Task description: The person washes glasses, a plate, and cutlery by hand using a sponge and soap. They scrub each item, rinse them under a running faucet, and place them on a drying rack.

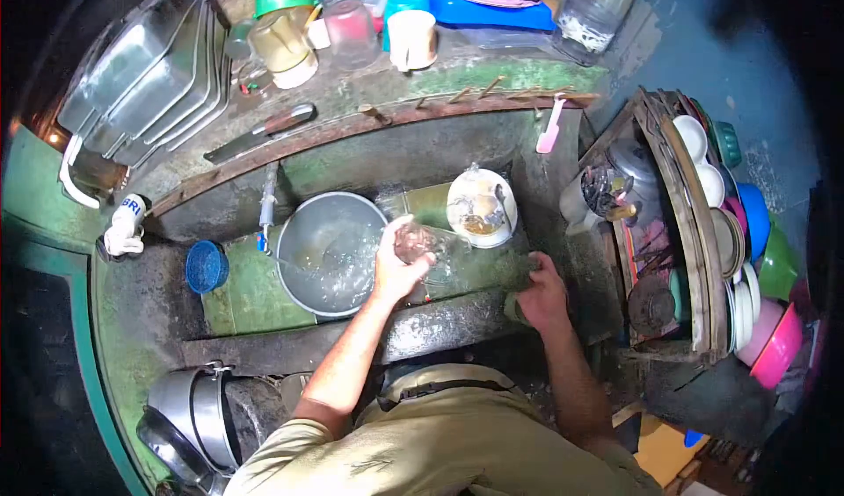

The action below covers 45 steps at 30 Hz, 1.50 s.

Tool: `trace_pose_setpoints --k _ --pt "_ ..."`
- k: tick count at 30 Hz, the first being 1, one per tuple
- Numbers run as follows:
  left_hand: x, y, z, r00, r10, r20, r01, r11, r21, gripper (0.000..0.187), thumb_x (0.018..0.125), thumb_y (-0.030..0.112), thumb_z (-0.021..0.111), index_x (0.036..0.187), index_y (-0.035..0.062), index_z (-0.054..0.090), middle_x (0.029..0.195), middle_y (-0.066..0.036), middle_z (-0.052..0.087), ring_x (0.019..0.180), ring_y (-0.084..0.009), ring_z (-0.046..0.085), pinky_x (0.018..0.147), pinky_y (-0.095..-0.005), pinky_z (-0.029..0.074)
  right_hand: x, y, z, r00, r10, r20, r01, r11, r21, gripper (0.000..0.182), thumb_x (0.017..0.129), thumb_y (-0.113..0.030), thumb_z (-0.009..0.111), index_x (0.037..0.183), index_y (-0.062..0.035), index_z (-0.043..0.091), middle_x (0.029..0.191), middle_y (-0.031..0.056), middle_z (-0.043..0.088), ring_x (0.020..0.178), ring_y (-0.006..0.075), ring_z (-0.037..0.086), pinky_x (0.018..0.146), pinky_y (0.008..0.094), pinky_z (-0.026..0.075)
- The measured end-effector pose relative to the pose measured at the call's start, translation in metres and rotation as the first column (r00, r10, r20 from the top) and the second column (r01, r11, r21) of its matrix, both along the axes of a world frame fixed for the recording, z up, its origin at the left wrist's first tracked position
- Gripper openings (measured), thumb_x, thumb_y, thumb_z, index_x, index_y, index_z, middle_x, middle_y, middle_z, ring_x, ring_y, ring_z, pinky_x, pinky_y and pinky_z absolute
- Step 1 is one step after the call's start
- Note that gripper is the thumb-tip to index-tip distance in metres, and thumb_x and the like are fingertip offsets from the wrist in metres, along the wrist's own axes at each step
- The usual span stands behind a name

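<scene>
My left hand [402, 259] is wrapped round a clear glass [422, 245], tilted on its side over the right rim of a large grey basin [308, 301]. Water runs from a tap [266, 210] into this basin, and its surface is splashing. To the right, my right hand [543, 298] hovers above the sink's front ledge, fingers apart and holding nothing. Behind and between my hands, a white bowl [505, 232] on the green tiles holds dishes and what looks like a spoon.
A blue basket [206, 266] sits left of the basin. Above the sink lie a knife [261, 133] and several cups. A pink-handled brush [549, 133] hangs at the back right. The wooden dish rack [694, 241] stands at the right, metal pots [189, 417] at lower left.
</scene>
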<state>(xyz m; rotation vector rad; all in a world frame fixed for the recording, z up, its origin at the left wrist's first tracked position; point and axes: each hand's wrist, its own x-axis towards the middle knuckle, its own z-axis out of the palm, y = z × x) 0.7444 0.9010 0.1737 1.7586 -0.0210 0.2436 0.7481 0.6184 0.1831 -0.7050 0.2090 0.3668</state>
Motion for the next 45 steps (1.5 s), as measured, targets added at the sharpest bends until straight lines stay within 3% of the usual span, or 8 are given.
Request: trace_pose_setpoints --k 3,5,9,18,26,33,39,45 --pt "-0.004 -0.017 -0.002 0.932 -0.236 -0.277 -0.155 0.431 -0.889 0.046 0.086 0.025 0.057 0.126 0.0073 0.042 0.095 -0.017 0.062 0.091 -0.0326 0.066 0.073 -0.0403 0.058 0.008 0.018 0.041 0.636 0.496 0.591 0.555 0.238 -0.797 0.036 0.082 -0.003 0.056 0.117 -0.0045 0.046 0.109 0.0116 0.056 0.102 0.0245 0.056 0.089 0.0392 0.047" --pt "-0.007 -0.029 0.002 0.864 -0.389 -0.320 -0.310 0.089 -0.946 0.046 0.085 0.033 0.059 0.119 0.0055 0.047 0.097 -0.018 0.062 0.087 -0.0350 0.066 0.072 -0.0418 0.059 0.017 0.050 0.045 0.969 -0.141 0.202 0.145 0.989 -0.009 0.034 0.083 -0.002 0.061 0.114 -0.0035 0.046 0.109 0.0116 0.055 0.096 0.0203 0.057 0.083 0.0326 0.048" --pt "-0.010 -0.039 0.015 0.874 -0.351 -0.336 -0.335 0.064 -0.940 0.041 0.086 0.039 0.058 0.107 0.0041 0.054 0.097 -0.018 0.064 0.083 -0.0328 0.066 0.074 -0.0393 0.059 0.019 0.064 0.051 0.458 0.443 0.771 0.714 0.334 -0.616 0.022 0.072 -0.003 0.071 0.090 -0.0045 0.058 0.091 0.0106 0.061 0.082 0.0262 0.058 0.074 0.0373 0.047" --pt "-0.018 -0.017 0.021 0.773 -0.495 -0.396 -0.177 0.432 -0.884 0.052 0.094 0.046 0.045 0.121 0.0013 0.050 0.109 -0.016 0.064 0.091 -0.0247 0.067 0.075 -0.0359 0.059 0.028 0.057 0.078 -0.042 0.929 0.368 0.455 0.346 -0.820 0.044 0.073 -0.008 0.060 0.117 -0.0058 0.060 0.112 0.0167 0.062 0.108 0.0292 0.057 0.102 0.0459 0.033" --pt "-0.024 -0.002 0.061 0.941 -0.298 -0.162 0.143 0.782 -0.607 0.052 0.089 0.031 0.060 0.132 0.0130 0.037 0.120 -0.009 0.049 0.105 -0.0194 0.056 0.082 -0.0372 0.053 0.018 0.094 0.050 0.853 0.417 0.313 -0.302 0.885 -0.356 0.019 0.088 -0.007 0.061 0.106 -0.0018 0.061 0.094 0.0052 0.063 0.084 0.0131 0.057 0.075 0.0275 0.046" --pt "-0.016 0.022 0.059 0.772 -0.493 -0.401 -0.052 0.580 -0.813 0.047 0.098 0.048 0.040 0.123 0.0085 0.042 0.086 -0.010 0.060 0.057 -0.0164 0.062 0.047 -0.0288 0.056 0.027 0.087 0.090 0.062 0.865 0.499 0.534 0.393 -0.748 0.042 0.076 -0.010 0.070 0.116 -0.0106 0.060 0.109 0.0133 0.060 0.107 0.0288 0.057 0.098 0.0393 0.041" --pt "-0.019 0.015 0.080 0.969 -0.245 0.021 0.235 0.897 -0.374 0.049 0.087 0.018 0.063 0.130 0.0088 0.041 0.107 -0.006 0.057 0.103 -0.0180 0.054 0.094 -0.0304 0.040 0.016 0.109 0.065 0.753 0.560 0.346 -0.420 0.813 -0.402 0.053 0.077 -0.008 0.070 0.125 -0.0001 0.051 0.109 0.0147 0.060 0.106 0.0223 0.057 0.096 0.0385 0.043" --pt "-0.016 0.023 0.074 0.907 -0.286 -0.310 -0.119 0.533 -0.838 0.039 0.093 0.029 0.057 0.122 0.0053 0.046 0.102 -0.012 0.061 0.081 -0.0208 0.067 0.057 -0.0306 0.060 0.017 0.106 0.073 0.567 0.523 0.636 0.363 0.534 -0.764 0.046 0.078 -0.009 0.069 0.120 -0.0002 0.053 0.106 0.0171 0.061 0.104 0.0256 0.057 0.093 0.0396 0.041"
